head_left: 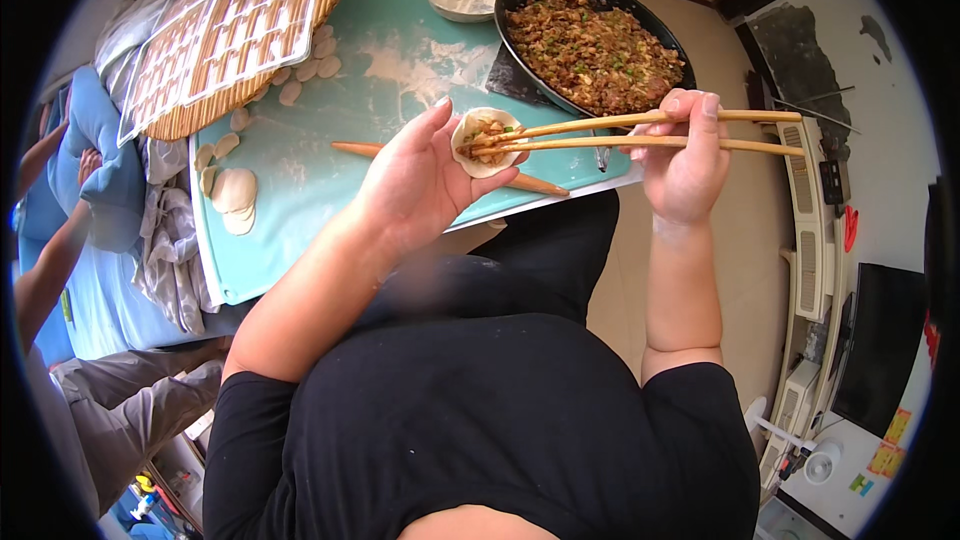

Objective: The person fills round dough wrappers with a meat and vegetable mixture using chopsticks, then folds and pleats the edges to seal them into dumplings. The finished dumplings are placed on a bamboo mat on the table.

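Note:
My left hand (405, 180) is cupped palm up, holding a round dumpling wrapper (487, 168) on its fingers. A small mound of minced filling (490, 130) rests in the wrapper. My right hand (685, 165) grips a pair of wooden chopsticks (580, 126), whose tips touch that filling. Beneath my left hand, a tapered wooden rolling pin (540, 185) lies on the green mat (300, 180), partly hidden. Beyond my right hand stands a black pan (504, 35) full of chopped filling (600, 50) with green bits.
Flat wrappers (233, 190) and small dough pieces (290, 93) lie on the mat's left side. A bowl (470, 17) of flour stands at the back. White plastic trays (235, 30) rest on a woven mat (165, 125) at far left. Another person's arm (55, 245) shows left.

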Demonstrator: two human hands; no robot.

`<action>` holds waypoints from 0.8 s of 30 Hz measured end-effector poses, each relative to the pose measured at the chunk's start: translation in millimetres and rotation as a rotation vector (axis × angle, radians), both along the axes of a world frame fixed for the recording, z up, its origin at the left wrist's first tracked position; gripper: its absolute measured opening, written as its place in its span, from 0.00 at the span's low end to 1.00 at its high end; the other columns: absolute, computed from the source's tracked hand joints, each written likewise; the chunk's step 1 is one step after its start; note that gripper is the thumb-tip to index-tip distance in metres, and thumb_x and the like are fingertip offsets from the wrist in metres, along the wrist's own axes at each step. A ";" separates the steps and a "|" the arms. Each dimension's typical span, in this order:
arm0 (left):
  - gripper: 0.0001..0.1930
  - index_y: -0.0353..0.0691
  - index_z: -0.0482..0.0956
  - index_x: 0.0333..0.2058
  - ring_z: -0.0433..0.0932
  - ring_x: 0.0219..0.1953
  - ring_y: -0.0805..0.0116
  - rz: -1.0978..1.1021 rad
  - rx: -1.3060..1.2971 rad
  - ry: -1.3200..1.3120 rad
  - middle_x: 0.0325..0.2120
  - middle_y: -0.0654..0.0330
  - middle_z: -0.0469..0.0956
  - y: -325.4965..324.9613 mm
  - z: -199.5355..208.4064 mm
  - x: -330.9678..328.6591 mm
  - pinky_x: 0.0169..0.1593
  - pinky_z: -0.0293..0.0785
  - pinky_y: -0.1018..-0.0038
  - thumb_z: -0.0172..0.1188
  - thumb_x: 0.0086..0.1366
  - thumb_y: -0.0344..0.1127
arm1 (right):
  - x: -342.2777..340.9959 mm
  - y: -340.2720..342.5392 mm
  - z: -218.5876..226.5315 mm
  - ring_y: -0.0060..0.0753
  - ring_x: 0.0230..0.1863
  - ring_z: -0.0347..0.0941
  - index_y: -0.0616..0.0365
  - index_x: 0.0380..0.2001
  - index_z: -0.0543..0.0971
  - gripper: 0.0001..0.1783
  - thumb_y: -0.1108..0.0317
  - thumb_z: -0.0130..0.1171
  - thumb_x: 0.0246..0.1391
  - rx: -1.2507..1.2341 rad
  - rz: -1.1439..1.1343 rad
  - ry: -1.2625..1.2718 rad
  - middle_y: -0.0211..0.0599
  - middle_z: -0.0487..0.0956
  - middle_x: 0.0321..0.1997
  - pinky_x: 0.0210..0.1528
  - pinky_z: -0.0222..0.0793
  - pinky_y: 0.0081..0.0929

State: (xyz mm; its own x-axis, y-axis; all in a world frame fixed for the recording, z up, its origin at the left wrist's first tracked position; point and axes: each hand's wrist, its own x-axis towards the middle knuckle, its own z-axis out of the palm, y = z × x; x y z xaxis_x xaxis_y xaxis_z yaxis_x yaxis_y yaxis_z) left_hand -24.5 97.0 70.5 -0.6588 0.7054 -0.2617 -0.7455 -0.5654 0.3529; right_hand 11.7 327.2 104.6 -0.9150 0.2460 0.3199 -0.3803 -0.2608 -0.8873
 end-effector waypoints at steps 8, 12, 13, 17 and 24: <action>0.27 0.26 0.56 0.53 0.65 0.54 0.46 0.071 -0.076 -0.028 0.52 0.43 0.63 -8.7 -0.5 1.6 0.56 0.66 0.61 0.36 0.68 0.47 | -19.4 62.5 -18.7 0.27 0.15 0.68 0.61 0.27 0.68 0.19 0.55 0.42 0.61 0.072 -0.637 -0.074 0.36 0.68 0.18 0.19 0.69 0.24; 0.26 0.25 0.58 0.53 0.65 0.54 0.46 0.094 -0.125 -0.041 0.52 0.43 0.64 -7.4 -1.3 1.1 0.55 0.67 0.59 0.35 0.68 0.45 | -18.6 72.7 -61.4 0.22 0.12 0.66 0.64 0.31 0.71 0.18 0.57 0.46 0.59 0.184 -0.626 -0.321 0.32 0.68 0.16 0.14 0.63 0.17; 0.26 0.25 0.58 0.52 0.65 0.54 0.46 0.086 -0.106 -0.033 0.51 0.43 0.64 -9.8 -2.9 1.2 0.55 0.67 0.59 0.36 0.68 0.45 | -17.2 70.4 -61.7 0.21 0.12 0.65 0.64 0.30 0.72 0.19 0.55 0.47 0.58 0.196 -0.632 -0.372 0.31 0.68 0.15 0.14 0.61 0.16; 0.25 0.24 0.59 0.52 0.65 0.55 0.46 0.077 -0.043 -0.036 0.51 0.41 0.65 -18.3 -4.8 1.8 0.55 0.67 0.58 0.36 0.68 0.43 | -7.7 66.1 -65.7 0.17 0.11 0.63 0.61 0.26 0.73 0.21 0.51 0.51 0.56 0.269 -0.615 -0.555 0.28 0.68 0.13 0.11 0.52 0.13; 0.25 0.25 0.60 0.52 0.65 0.55 0.47 0.027 0.036 -0.050 0.52 0.40 0.65 -33.9 5.5 12.8 0.56 0.64 0.55 0.38 0.67 0.43 | 37.8 18.1 -57.1 0.16 0.17 0.65 0.59 0.24 0.75 0.13 0.60 0.60 0.51 0.395 -0.132 -0.567 0.27 0.70 0.17 0.18 0.59 0.14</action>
State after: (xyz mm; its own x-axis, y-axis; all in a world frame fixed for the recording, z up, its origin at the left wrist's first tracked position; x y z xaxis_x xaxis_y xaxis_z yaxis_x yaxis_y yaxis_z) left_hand -11.7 63.1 76.0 -0.6648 0.6968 -0.2694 -0.7457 -0.5974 0.2950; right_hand 49.6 345.3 47.4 -0.9376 0.3301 -0.1096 0.1628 0.1381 -0.9769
